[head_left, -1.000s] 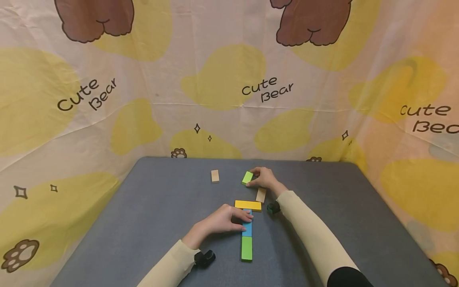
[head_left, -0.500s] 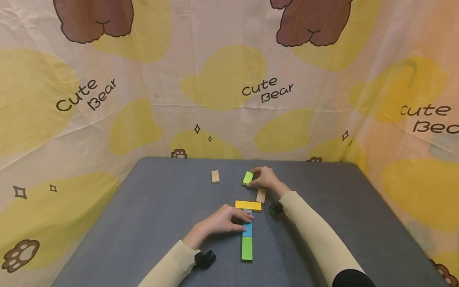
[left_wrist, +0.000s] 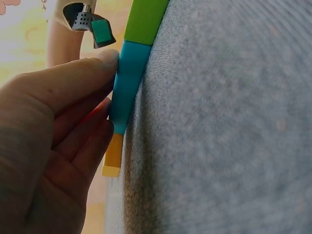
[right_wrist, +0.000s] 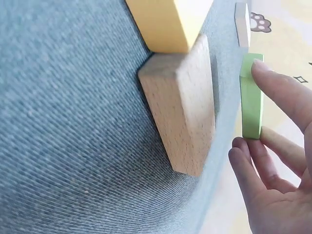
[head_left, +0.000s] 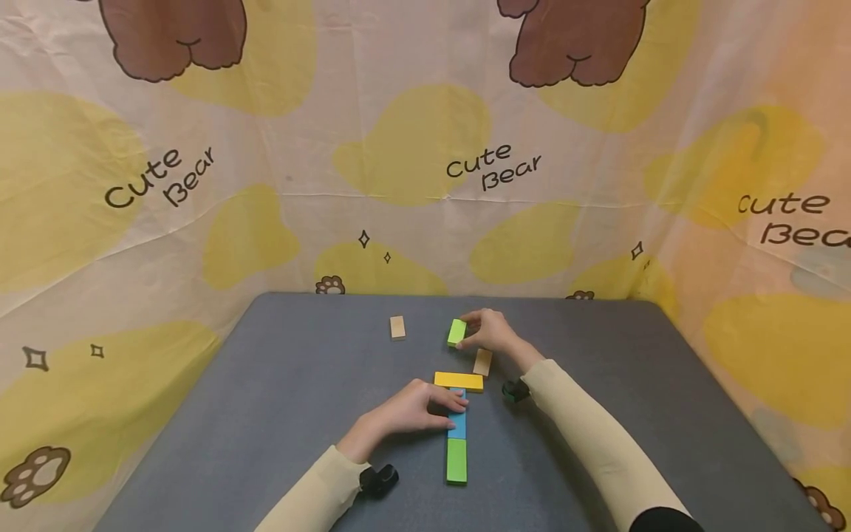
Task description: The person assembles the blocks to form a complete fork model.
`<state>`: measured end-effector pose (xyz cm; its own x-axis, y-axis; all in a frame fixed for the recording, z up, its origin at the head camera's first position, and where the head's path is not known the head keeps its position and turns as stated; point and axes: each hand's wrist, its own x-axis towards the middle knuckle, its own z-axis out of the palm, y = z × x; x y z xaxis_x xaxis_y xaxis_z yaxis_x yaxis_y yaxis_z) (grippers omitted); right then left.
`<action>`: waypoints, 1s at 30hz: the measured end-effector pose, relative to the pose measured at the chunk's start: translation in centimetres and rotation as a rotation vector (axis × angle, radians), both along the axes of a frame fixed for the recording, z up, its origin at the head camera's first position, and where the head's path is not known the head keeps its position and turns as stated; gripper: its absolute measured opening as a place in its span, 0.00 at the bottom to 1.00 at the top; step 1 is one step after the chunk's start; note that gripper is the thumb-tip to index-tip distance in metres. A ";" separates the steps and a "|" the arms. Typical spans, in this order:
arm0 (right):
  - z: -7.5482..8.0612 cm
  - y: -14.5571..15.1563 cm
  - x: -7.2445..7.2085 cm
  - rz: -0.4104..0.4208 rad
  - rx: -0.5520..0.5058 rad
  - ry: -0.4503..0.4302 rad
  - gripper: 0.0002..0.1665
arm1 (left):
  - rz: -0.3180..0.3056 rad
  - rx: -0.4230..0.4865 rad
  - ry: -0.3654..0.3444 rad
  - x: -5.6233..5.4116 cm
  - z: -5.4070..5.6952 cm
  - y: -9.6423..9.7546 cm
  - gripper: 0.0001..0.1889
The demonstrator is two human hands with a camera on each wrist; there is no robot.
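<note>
My left hand [head_left: 415, 408] rests on a blue block [head_left: 457, 431], thumb and fingertips against its face; the left wrist view shows the thumb [left_wrist: 107, 56] near the block's green end. The blue block lies in line with a green block [head_left: 456, 462], end to end, and its far end meets a crosswise yellow block [head_left: 459, 381]. Farther back, my right hand [head_left: 493, 332] pinches a light green block [head_left: 456, 332] between thumb and fingers. In the right wrist view, the thumb [right_wrist: 265, 73] is at one end and other fingers at the opposite end.
A plain wooden block [head_left: 483, 362] lies aslant at the yellow block's right end, below my right hand. Another wooden block [head_left: 397, 327] lies near the back of the grey table [head_left: 299, 369]. A printed curtain [head_left: 399, 148] hangs behind and around the table.
My right wrist has swung slightly to the right, and the light green block in that hand has turned a little. The left hand and the blocks on the table keep their places.
</note>
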<state>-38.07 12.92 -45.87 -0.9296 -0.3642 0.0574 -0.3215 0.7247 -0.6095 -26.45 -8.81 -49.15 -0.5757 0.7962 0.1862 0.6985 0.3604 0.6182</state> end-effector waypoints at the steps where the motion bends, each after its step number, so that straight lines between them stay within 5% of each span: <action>1: 0.0 0.0 0.1 0.002 -0.001 0.002 0.38 | -0.002 -0.001 0.005 0.0 0.0 0.0 0.17; 30: 0.0 0.4 2.7 0.041 0.007 0.029 0.39 | 0.003 -0.008 -0.009 0.1 0.2 0.0 0.17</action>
<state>-35.36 13.28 -45.87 -0.9119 -0.4023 0.0815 -0.3685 0.7148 -0.5944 -26.39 -8.84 -48.96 -0.5794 0.7962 0.1744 0.6920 0.3675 0.6213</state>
